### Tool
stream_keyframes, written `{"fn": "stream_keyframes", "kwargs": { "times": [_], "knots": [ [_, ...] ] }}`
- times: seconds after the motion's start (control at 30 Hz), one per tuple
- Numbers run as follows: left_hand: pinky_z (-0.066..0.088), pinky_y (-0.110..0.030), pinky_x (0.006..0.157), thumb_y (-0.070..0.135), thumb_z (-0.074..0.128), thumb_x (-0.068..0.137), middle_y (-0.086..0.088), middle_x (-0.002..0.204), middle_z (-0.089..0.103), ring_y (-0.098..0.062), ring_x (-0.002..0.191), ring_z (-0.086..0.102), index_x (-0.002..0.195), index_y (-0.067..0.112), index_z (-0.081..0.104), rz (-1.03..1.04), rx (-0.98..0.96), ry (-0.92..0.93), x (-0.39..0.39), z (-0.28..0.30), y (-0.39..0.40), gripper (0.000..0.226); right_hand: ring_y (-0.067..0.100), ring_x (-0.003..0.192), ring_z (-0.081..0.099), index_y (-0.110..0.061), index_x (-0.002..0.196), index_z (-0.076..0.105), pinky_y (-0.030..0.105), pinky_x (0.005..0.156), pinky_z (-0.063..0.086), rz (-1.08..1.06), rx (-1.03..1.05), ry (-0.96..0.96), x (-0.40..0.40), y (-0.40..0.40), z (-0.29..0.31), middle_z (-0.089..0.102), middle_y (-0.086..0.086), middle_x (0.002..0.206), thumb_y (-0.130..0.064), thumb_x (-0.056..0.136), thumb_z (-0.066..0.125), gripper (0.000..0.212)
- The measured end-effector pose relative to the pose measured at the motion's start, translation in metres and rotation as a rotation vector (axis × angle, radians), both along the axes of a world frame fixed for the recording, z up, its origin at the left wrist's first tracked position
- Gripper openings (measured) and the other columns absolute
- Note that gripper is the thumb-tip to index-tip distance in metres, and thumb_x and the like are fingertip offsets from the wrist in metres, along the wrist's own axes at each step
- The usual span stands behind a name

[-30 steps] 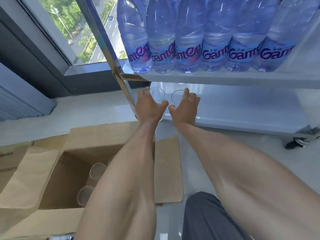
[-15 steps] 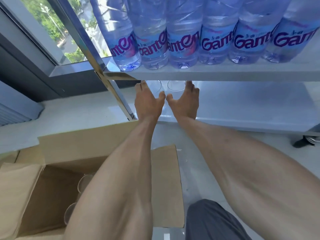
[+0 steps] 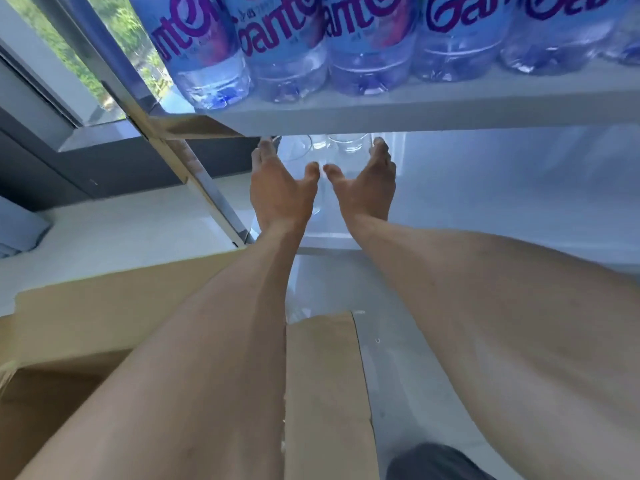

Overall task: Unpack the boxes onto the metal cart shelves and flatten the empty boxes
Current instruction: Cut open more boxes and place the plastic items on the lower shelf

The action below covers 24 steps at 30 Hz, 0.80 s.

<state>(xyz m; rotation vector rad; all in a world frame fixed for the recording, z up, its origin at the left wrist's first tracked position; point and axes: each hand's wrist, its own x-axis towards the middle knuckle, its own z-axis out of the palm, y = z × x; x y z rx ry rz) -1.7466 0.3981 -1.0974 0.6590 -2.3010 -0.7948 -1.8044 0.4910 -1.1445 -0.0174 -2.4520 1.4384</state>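
My left hand and my right hand reach side by side under the upper shelf into the cart's lower shelf. Each hand holds a clear drinking glass between thumb and fingers: the left glass and the right glass. The glasses' tops are partly hidden by the upper shelf's edge. The open cardboard box lies on the floor at lower left under my left forearm, one flap folded out to the right. Its inside is hidden.
Several blue-labelled water bottles stand in a row on the upper shelf. The cart's slanted metal post rises just left of my left hand. A window and dark sill are at left. White floor lies between box and cart.
Both hands have pushed further in along the lower shelf with the glasses, now under the upper shelf's edge. My head has moved closer and lower, so the box's inside is out of view.
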Motion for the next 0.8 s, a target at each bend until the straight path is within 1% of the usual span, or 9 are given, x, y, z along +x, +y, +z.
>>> {"fn": "stream_keyframes", "kwargs": {
  "times": [0.1, 0.23, 0.3, 0.4, 0.5, 0.6, 0.67, 0.73, 0.8],
  "knots": [
    [0.04, -0.027, 0.1, 0.043, 0.079, 0.076, -0.007, 0.14, 0.054, -0.022, 0.128, 0.052, 0.147, 0.008, 0.037, 0.052, 0.05, 0.005, -0.002, -0.011, 0.0, 0.089, 0.029, 0.124, 0.047, -0.015, 0.149, 0.035, 0.038, 0.097, 0.039, -0.069, 0.012, -0.017, -0.001, -0.011, -0.013, 0.051, 0.01, 0.135, -0.054, 0.077, 0.072, 0.09],
    [0.039, -0.025, 0.08, 0.05, 0.075, 0.073, -0.004, 0.118, 0.06, -0.022, 0.106, 0.058, 0.133, 0.013, 0.047, 0.1, 0.113, -0.028, -0.005, -0.027, 0.004, 0.076, 0.029, 0.12, 0.046, -0.021, 0.149, 0.033, 0.034, 0.089, 0.038, -0.084, -0.03, -0.023, -0.008, -0.017, -0.023, 0.05, 0.01, 0.133, -0.054, 0.075, 0.073, 0.091],
    [0.035, -0.024, 0.076, 0.049, 0.074, 0.072, -0.004, 0.112, 0.059, -0.021, 0.098, 0.057, 0.129, 0.014, 0.048, 0.11, 0.116, -0.029, -0.009, -0.029, 0.003, 0.072, 0.029, 0.123, 0.046, -0.018, 0.15, 0.032, 0.032, 0.095, 0.036, -0.073, -0.083, -0.03, -0.02, -0.019, -0.02, 0.05, 0.009, 0.136, -0.048, 0.075, 0.077, 0.092],
    [0.035, -0.022, 0.078, 0.044, 0.074, 0.072, -0.004, 0.114, 0.058, -0.02, 0.102, 0.055, 0.131, 0.012, 0.048, 0.097, 0.142, -0.008, -0.015, -0.032, 0.0, 0.072, 0.028, 0.129, 0.045, -0.014, 0.151, 0.03, 0.032, 0.104, 0.034, -0.092, -0.097, -0.078, -0.034, -0.023, -0.018, 0.048, 0.009, 0.141, -0.04, 0.078, 0.079, 0.092],
    [0.037, -0.02, 0.085, 0.039, 0.075, 0.073, -0.004, 0.117, 0.057, -0.02, 0.107, 0.054, 0.133, 0.008, 0.049, 0.07, 0.185, 0.04, -0.014, -0.039, 0.0, 0.073, 0.027, 0.126, 0.048, -0.021, 0.154, 0.023, 0.033, 0.098, 0.039, -0.113, -0.094, -0.137, -0.033, -0.029, -0.026, 0.047, 0.007, 0.14, -0.031, 0.081, 0.075, 0.09],
    [0.038, -0.019, 0.085, 0.038, 0.075, 0.072, -0.004, 0.113, 0.057, -0.017, 0.102, 0.053, 0.135, 0.011, 0.048, 0.057, 0.25, 0.072, -0.014, -0.043, -0.001, 0.073, 0.027, 0.121, 0.053, -0.024, 0.157, 0.015, 0.033, 0.091, 0.043, -0.164, -0.023, -0.179, -0.031, -0.036, -0.035, 0.047, 0.006, 0.137, -0.023, 0.085, 0.069, 0.09],
    [0.043, -0.023, 0.087, 0.039, 0.075, 0.069, -0.004, 0.108, 0.057, -0.017, 0.1, 0.053, 0.131, 0.012, 0.05, 0.06, 0.33, 0.08, -0.017, -0.044, -0.003, 0.072, 0.025, 0.122, 0.053, -0.019, 0.157, 0.017, 0.031, 0.092, 0.042, -0.206, 0.025, -0.18, -0.033, -0.037, -0.038, 0.05, 0.005, 0.138, -0.023, 0.086, 0.07, 0.088],
    [0.047, -0.033, 0.091, 0.039, 0.076, 0.069, -0.006, 0.106, 0.058, -0.02, 0.1, 0.054, 0.123, 0.01, 0.051, 0.067, 0.386, 0.08, -0.021, -0.043, -0.005, 0.066, 0.025, 0.124, 0.054, -0.014, 0.154, 0.023, 0.029, 0.094, 0.04, -0.232, 0.032, -0.188, -0.034, -0.036, -0.041, 0.053, 0.006, 0.139, -0.02, 0.086, 0.069, 0.083],
    [0.046, -0.033, 0.089, 0.038, 0.076, 0.073, -0.007, 0.106, 0.057, -0.021, 0.1, 0.053, 0.121, 0.012, 0.053, 0.051, 0.386, 0.071, -0.027, -0.042, -0.007, 0.059, 0.025, 0.125, 0.054, -0.011, 0.15, 0.029, 0.028, 0.096, 0.038, -0.231, 0.011, -0.187, -0.034, -0.034, -0.043, 0.053, 0.007, 0.14, -0.014, 0.086, 0.067, 0.075]
  ]
}}
